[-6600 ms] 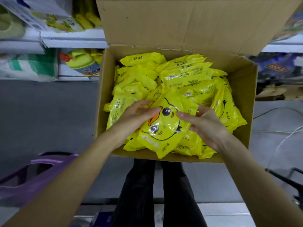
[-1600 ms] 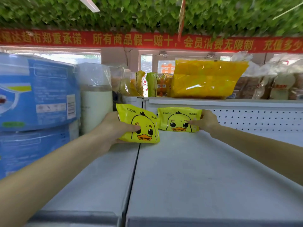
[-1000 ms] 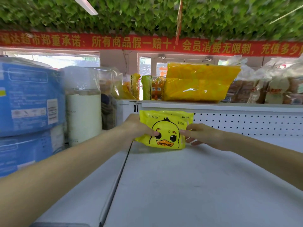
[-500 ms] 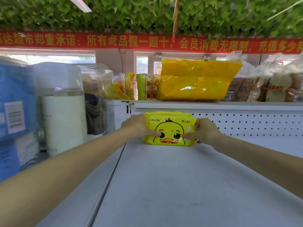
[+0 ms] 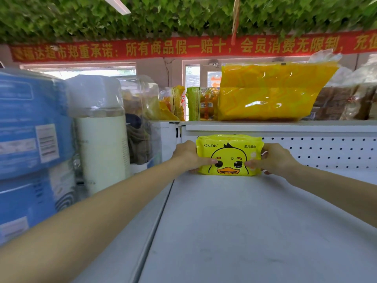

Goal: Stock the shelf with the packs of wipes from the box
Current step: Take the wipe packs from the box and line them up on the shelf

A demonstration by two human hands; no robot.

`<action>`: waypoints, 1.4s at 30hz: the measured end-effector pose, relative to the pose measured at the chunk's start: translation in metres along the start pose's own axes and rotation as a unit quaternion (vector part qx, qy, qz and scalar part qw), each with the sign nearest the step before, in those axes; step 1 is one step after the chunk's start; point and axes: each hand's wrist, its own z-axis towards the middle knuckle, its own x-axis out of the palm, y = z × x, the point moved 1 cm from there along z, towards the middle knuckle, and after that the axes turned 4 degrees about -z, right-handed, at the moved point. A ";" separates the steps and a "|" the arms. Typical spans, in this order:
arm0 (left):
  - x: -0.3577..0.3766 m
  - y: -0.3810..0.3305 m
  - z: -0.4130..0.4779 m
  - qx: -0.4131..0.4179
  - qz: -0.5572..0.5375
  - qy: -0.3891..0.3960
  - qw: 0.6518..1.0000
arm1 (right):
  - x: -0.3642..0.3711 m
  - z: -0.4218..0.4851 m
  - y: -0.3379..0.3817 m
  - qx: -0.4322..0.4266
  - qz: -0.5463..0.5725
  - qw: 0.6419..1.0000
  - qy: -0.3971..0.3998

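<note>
A yellow pack of wipes (image 5: pixel 229 154) with a duck face stands upright at the back of the white shelf (image 5: pixel 234 221), against the perforated back panel (image 5: pixel 318 152). A second pack seems to stand directly behind it, mostly hidden. My left hand (image 5: pixel 187 157) grips the pack's left end, thumb on the front. My right hand (image 5: pixel 273 158) grips its right end, thumb on the front too. The box is out of view.
Blue multipacks (image 5: pixel 30 144) and a wrapped white roll pack (image 5: pixel 100 135) stand at the left of the shelf. On the top ledge above lie a large yellow bag (image 5: pixel 271 92) and several snack bags (image 5: pixel 202 103). A seam (image 5: pixel 159 217) divides the shelf boards.
The two packs held apart came together, one in front of the other. Both hands pushed them back against the perforated panel, where they now stand.
</note>
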 end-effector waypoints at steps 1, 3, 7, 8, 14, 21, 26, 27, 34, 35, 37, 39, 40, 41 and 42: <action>-0.004 -0.001 -0.004 -0.010 -0.003 0.011 1.000 | -0.002 -0.001 0.000 0.018 -0.002 1.000 0.006; -0.013 -0.002 -0.012 -0.029 -0.009 0.014 0.999 | -0.008 -0.005 -0.001 0.049 -0.005 0.999 0.019; -0.031 -0.008 -0.048 -0.041 -0.003 -0.022 0.999 | -0.032 -0.032 0.006 0.054 -0.043 0.996 0.061; -0.035 -0.014 -0.062 -0.038 -0.004 -0.038 0.999 | -0.041 -0.043 0.010 0.047 -0.061 0.994 0.074; -0.058 -0.070 -0.162 0.050 -0.048 -0.138 0.988 | -0.094 -0.127 0.031 -0.056 -0.071 0.992 0.093; -0.055 -0.121 -0.271 0.086 -0.143 -0.097 0.981 | -0.139 -0.226 0.022 -0.152 -0.127 0.980 -0.020; -0.045 -0.134 -0.321 0.096 -0.151 -0.066 0.982 | -0.177 -0.279 0.024 -0.209 -0.202 0.957 -0.023; -0.045 -0.136 -0.329 0.095 -0.153 -0.069 0.981 | -0.184 -0.289 0.026 -0.216 -0.201 0.955 -0.021; -0.020 -0.155 -0.390 0.087 -0.181 -0.038 0.979 | -0.200 -0.363 0.011 -0.217 -0.239 0.946 0.035; -0.014 -0.158 -0.399 0.089 -0.183 -0.030 0.979 | -0.198 -0.374 0.006 -0.216 -0.247 0.944 0.043; -0.001 -0.163 -0.417 0.092 -0.193 -0.021 0.977 | -0.194 -0.393 -0.006 -0.206 -0.255 0.943 0.056; 0.014 -0.164 -0.438 0.083 -0.216 -0.012 0.973 | -0.188 -0.415 -0.022 -0.192 -0.252 0.947 0.058; 0.024 -0.161 -0.449 0.076 -0.224 -0.006 0.972 | -0.184 -0.427 -0.031 -0.186 -0.245 0.950 0.059; 0.035 -0.156 -0.461 0.070 -0.228 0.003 0.971 | -0.180 -0.441 -0.041 -0.181 -0.241 0.951 0.063; 0.047 -0.151 -0.472 0.063 -0.231 0.015 0.971 | -0.175 -0.456 -0.051 -0.172 -0.241 0.953 0.071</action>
